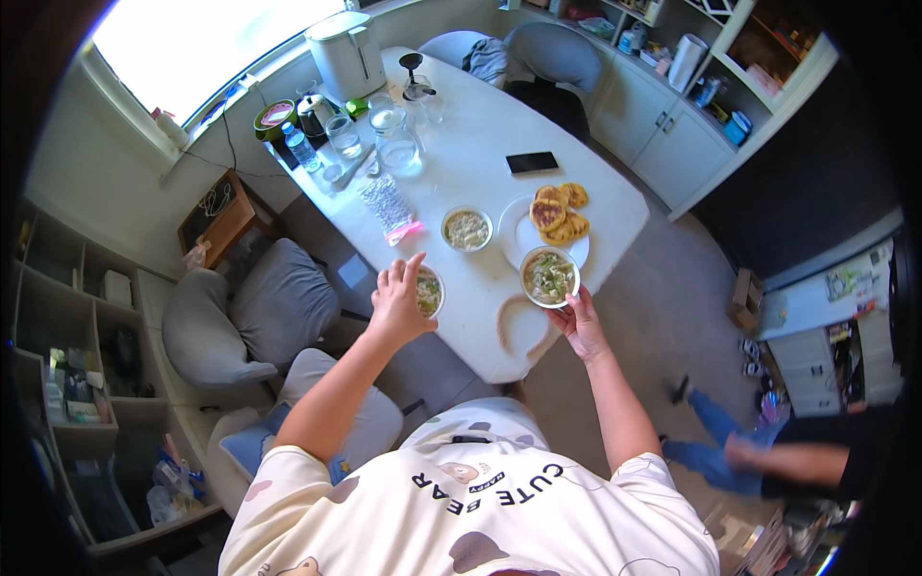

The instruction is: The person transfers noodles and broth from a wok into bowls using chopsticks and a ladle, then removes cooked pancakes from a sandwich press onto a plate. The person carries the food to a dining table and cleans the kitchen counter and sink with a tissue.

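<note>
My right hand (582, 325) grips a white bowl (549, 276) of soupy food with chopped greens. This bowl is at the near edge of a white plate (509, 230), overlapping it in view. Several browned flat cakes (553, 216) lie on that plate. Over a second bowl (430, 291), which also has greens in it, my left hand (398, 299) spreads its fingers and thumb around the rim. The hand covers the left part of that bowl, and contact with it is unclear. Between the two hands but farther back, a third bowl (467, 229) of pale food rests on the table.
The white table (461, 331) bears a round tan-edged mat (520, 325), a phone (532, 163), a bubble-textured pouch (389, 205), a glass pitcher (397, 144), a water bottle (301, 147) and a white dispenser (347, 57). Grey chairs (281, 302) stand left. Another person (763, 446) is at right.
</note>
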Available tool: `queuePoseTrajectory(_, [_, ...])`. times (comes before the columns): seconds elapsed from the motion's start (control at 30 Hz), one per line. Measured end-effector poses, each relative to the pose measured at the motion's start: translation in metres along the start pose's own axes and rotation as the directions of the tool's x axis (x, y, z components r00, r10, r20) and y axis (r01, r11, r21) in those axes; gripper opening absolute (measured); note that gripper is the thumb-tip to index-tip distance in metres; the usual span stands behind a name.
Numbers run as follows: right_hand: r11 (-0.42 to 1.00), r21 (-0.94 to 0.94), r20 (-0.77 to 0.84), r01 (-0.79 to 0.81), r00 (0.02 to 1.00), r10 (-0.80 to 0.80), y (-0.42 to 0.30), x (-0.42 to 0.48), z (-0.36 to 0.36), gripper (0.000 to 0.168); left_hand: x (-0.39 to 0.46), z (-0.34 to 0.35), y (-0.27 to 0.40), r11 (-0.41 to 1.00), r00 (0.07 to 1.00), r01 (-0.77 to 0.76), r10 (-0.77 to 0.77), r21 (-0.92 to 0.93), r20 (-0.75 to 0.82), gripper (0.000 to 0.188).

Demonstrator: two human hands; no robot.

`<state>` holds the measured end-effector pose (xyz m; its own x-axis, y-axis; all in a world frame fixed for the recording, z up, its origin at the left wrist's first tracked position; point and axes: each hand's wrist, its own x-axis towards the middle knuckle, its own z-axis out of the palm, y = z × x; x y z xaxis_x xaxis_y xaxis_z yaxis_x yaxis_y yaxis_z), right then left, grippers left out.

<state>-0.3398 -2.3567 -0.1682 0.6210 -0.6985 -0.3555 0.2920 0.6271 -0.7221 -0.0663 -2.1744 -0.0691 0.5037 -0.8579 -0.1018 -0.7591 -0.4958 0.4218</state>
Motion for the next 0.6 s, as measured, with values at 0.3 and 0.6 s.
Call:
queuePoseTrajectory(0.3, [0.978,-0.111,0.132,-0.174,0.973,0.188,-0.071,0.161,-0.025,0.049,0.201,0.026,0.038,0.984,0.981,0.177,-0.177,-0.01,-0.078,0.11])
queuePoseTrajectory(0.6, [0.969,-0.058,0.127,-0.238,0.961,0.244,-0.07,0.257,-0.039,0.048,0.359,0.11,0.005,0.956,0.951,0.293,-0.291,0.006,-0.109,0.112])
